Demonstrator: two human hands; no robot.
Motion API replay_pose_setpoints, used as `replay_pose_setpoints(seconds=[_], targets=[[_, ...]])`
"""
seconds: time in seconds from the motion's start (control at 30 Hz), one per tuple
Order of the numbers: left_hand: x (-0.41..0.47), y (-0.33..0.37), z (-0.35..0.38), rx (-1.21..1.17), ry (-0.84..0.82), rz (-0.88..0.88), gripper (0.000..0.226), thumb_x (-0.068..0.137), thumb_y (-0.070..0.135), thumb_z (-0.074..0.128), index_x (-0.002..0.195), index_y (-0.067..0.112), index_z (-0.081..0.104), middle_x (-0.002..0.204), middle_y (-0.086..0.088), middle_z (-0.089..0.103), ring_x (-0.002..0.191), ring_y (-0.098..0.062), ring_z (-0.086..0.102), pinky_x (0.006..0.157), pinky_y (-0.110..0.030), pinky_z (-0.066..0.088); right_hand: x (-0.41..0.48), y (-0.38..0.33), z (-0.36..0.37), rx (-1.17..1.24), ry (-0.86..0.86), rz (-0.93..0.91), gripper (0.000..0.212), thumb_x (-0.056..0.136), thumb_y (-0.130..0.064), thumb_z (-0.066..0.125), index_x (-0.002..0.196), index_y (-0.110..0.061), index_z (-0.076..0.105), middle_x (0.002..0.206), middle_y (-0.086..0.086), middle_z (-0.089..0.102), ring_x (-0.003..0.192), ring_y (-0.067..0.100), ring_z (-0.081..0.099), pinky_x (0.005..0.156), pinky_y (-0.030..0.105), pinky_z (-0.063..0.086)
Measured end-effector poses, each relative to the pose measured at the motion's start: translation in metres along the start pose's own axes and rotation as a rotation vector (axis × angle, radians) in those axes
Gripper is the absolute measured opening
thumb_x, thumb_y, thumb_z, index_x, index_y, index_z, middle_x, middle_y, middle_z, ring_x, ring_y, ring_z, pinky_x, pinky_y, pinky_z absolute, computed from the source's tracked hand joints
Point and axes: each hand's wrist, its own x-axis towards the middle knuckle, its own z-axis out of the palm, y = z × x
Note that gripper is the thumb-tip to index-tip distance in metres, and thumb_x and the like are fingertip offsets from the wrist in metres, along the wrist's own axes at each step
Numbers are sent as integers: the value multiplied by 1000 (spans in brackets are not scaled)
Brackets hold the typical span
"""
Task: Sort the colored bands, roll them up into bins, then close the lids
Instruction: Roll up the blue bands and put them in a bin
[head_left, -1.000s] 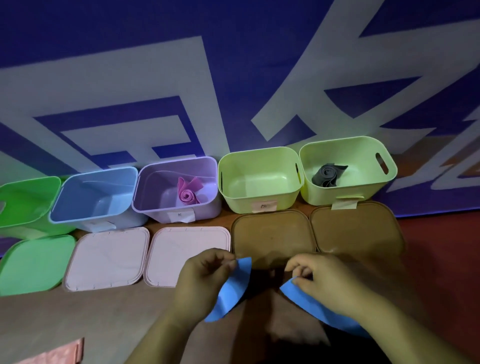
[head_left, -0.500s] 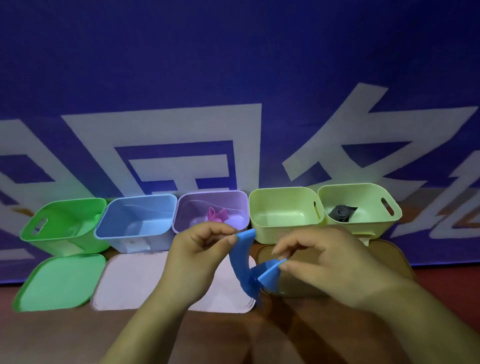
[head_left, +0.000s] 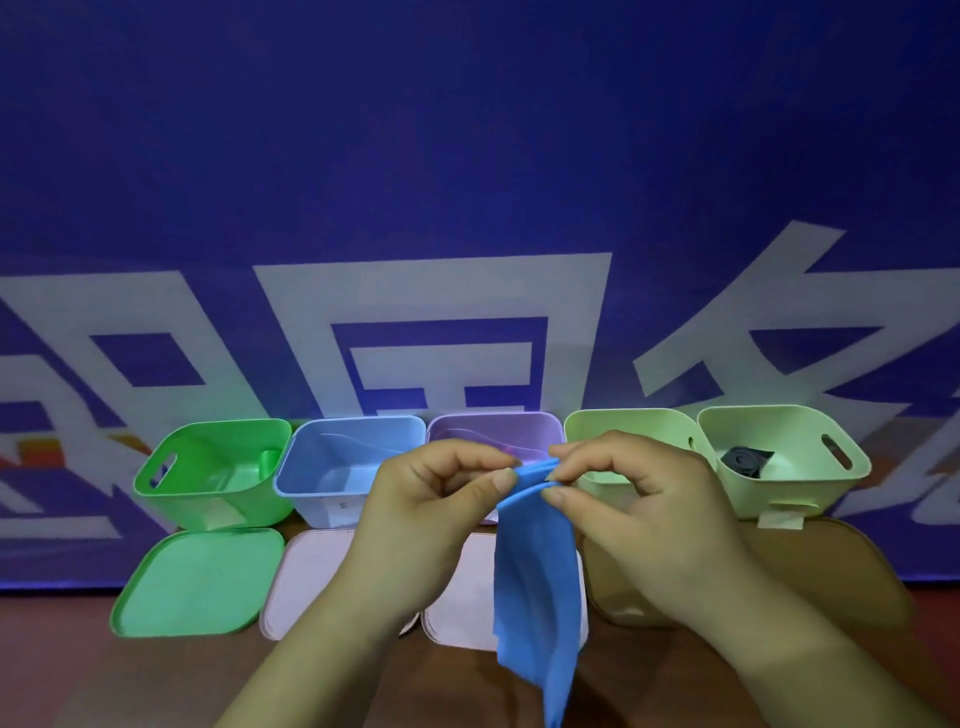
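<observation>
Our blue band (head_left: 537, 587) hangs with its long axis running 12 to 6 o'clock, free end pointing to 6. Our left hand (head_left: 431, 499) and right hand (head_left: 639, 499) pinch its top edge, close together, with the lilac bin (head_left: 493, 428) beyond at 12.

I read five bins in one row along the foot of the backdrop (head_left: 467, 182), left to right: far-left bin (head_left: 171, 499), second bin (head_left: 322, 499), middle bin (head_left: 493, 421), fourth bin (head_left: 613, 431), far-right bin (head_left: 789, 493). One lid lies flat in front of each: far-left lid (head_left: 192, 582), second lid (head_left: 306, 577), third lid (head_left: 457, 597), fourth lid (head_left: 608, 587), far-right lid (head_left: 841, 551). A rolled band (head_left: 745, 460) lies in the far-right bin, while the left hand (head_left: 431, 499) and right hand (head_left: 639, 493) pinch the hanging band (head_left: 535, 571) before the middle bin, above the third lid.
</observation>
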Motion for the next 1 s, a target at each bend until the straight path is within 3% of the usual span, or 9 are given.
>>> replay_pose_setpoints(seconds=[0.17,0.3,0.43,0.6,0.67,0.83,0.9,1.0], targets=[[-2,3,-24,-24,-17,5,19,85,1,70,77,16,77,77,-10,76,70,-18,70,62,-30,56,-2,-15,31,68,95,-10,16,74,-24,77,82,-35,67,83,-13,70,82,13,68,73,26,55],[-2,3,-41,-5,-24,16,17,86,4,69,81,18,78,80,-10,76,72,-20,69,72,-39,59,-2,-25,49,96,152,2,20,75,-20,76,79,-36,65,82,-12,69,81,15,68,72,34,57],[-4,2,-55,-23,-30,33,20,89,1,65,83,15,78,78,-7,76,69,-15,68,66,-25,55,-1,-30,65,115,176,28,30,75,-11,79,77,-36,63,82,-9,69,80,20,68,69,42,59],[-5,0,-70,-42,-42,44,21,86,0,68,96,16,76,81,-3,75,75,-12,68,68,-20,54,5,-39,77,103,191,40,24,74,-15,79,77,-33,63,82,-9,66,79,17,66,70,28,57],[-4,-2,-74,-45,-35,57,29,83,-6,70,93,20,76,80,-4,74,75,-11,68,66,-20,55,8,-45,80,79,164,33,30,73,-7,83,75,-29,63,84,-10,62,78,15,65,67,25,57],[0,-1,-84,-54,-40,95,26,87,-7,66,96,17,70,77,0,74,73,-7,68,63,-14,52,22,-55,81,292,-58,316,27,80,-1,76,81,-27,70,83,3,71,74,28,69,70,54,59],[3,-1,-86,-39,-44,122,27,86,-6,67,95,20,70,80,-4,75,75,-11,68,66,-17,53,28,-57,78,253,-122,303,25,81,-2,75,83,-27,71,82,1,72,75,28,68,72,49,61],[7,-4,-88,-39,-31,132,31,87,-3,67,94,27,71,84,-8,75,80,-17,70,69,-22,55,35,-64,74,206,-158,258,25,79,-2,77,84,-26,72,81,-4,71,69,17,66,68,27,59]])
